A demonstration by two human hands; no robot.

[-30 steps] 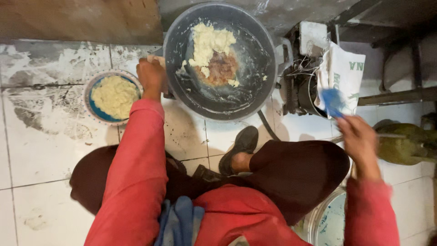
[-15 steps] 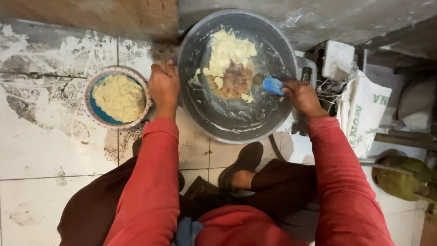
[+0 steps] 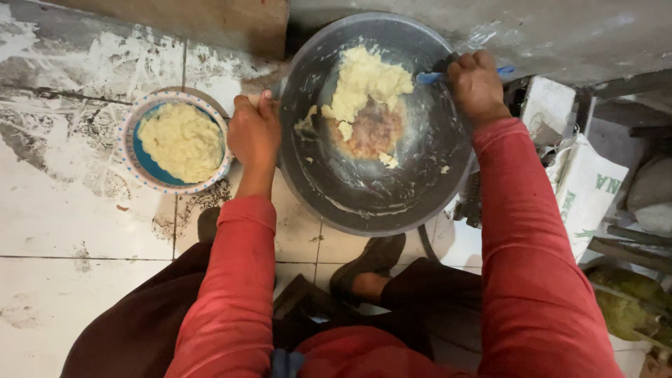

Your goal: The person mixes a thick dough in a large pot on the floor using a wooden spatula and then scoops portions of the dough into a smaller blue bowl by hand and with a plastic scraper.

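Basin [image 3: 420, 189] with pale dough [image 3: 364, 84], on tiled floor.
Left hand [image 3: 253, 134] fingers grip basin rim; right hand [image 3: 477, 85] fingers closed around blue scraper [image 3: 428, 77].

My left hand [image 3: 253, 133] grips the rim of the big dark pan [image 3: 420, 189] on the tiled floor [image 3: 77, 224]. My right hand [image 3: 477, 84] closes around a blue spatula [image 3: 428, 77] at the far rim. Pale yellow dough [image 3: 364, 80] lies inside over a brownish patch [image 3: 374, 129]. A blue bowl [image 3: 143, 168] of the same mash sits just left.
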